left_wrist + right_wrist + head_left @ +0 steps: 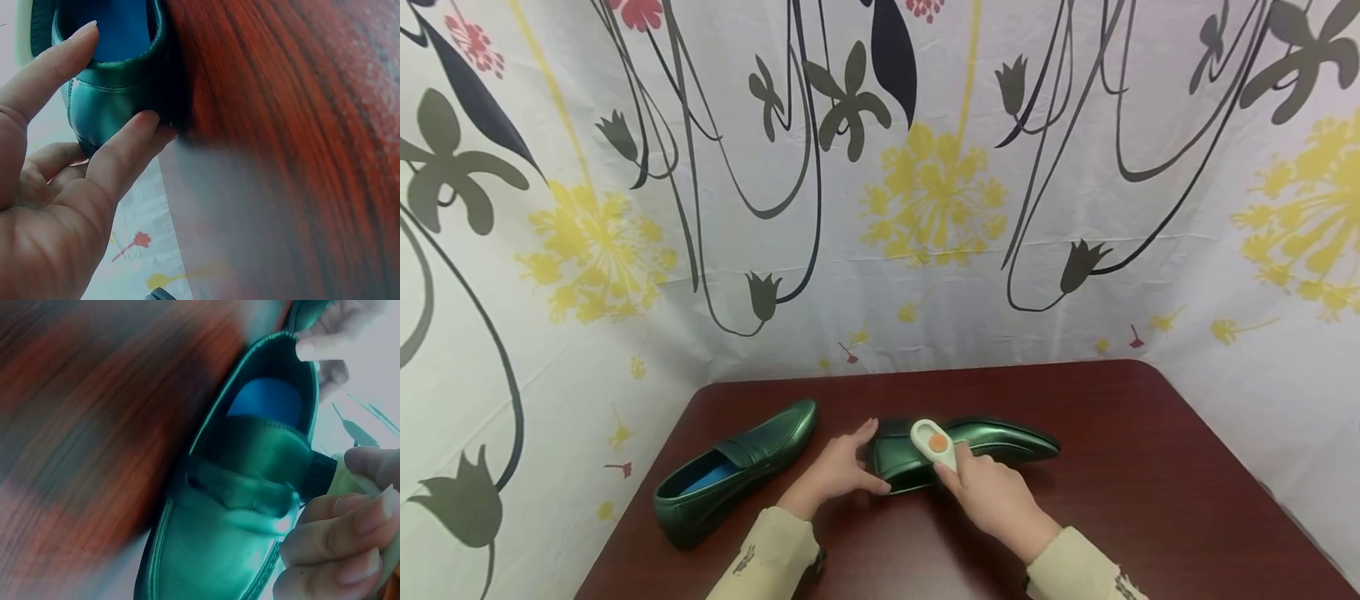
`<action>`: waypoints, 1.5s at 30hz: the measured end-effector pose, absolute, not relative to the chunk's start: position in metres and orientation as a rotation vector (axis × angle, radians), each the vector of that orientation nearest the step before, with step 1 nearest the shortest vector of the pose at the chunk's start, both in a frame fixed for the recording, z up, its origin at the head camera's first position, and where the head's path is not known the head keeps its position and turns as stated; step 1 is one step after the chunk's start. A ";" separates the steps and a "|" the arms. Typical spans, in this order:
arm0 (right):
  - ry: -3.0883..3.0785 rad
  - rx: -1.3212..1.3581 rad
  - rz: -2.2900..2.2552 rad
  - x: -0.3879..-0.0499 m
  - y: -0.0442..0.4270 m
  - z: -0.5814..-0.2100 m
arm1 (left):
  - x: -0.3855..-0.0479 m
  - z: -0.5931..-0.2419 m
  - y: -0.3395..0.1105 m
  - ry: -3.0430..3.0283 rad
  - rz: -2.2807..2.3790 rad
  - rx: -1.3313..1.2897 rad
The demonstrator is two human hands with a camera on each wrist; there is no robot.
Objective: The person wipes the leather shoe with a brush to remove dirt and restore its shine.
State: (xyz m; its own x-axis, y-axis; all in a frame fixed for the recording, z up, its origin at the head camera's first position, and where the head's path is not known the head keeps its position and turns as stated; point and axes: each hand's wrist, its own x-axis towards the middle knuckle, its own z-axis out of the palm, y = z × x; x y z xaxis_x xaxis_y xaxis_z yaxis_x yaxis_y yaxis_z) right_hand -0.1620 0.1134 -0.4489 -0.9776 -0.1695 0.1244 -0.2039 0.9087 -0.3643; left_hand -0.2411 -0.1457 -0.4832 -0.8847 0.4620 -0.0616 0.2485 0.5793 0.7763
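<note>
Brush (pixel 937 443) is being pinched by your right grip (pixel 996 497), its bristles (pixel 322 472) pressing against the green shoe (pixel 996 437) at one o'clock, while your left grip (pixel 838 475) is holding its heel (pixel 103 119). You are seemingly midway through brushing; the other shoe (pixel 775 437) is lying at ten o'clock, perhaps awaiting its turn.

left grip (pixel 69 209): holds green shoe (pixel 119 81) by heel (pixel 97 115) | blue insole (pixel 122 31) inside | wood-grained table (pixel 281 125) beside

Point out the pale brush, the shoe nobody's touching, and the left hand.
Pale brush (pixel 937 442): head view, orange spot on handle.
Untouched shoe (pixel 744 453): head view, strap across top.
Left hand (pixel 69 211): left wrist view, palm.
</note>
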 end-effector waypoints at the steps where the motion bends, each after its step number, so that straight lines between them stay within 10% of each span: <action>1: -2.972 0.303 0.570 -0.162 0.111 -0.450 | -0.241 -0.484 -0.146 2.554 1.197 0.583; 45: -3.001 0.391 0.379 -0.173 0.051 -0.452 | -0.244 -0.494 -0.143 2.546 1.366 0.618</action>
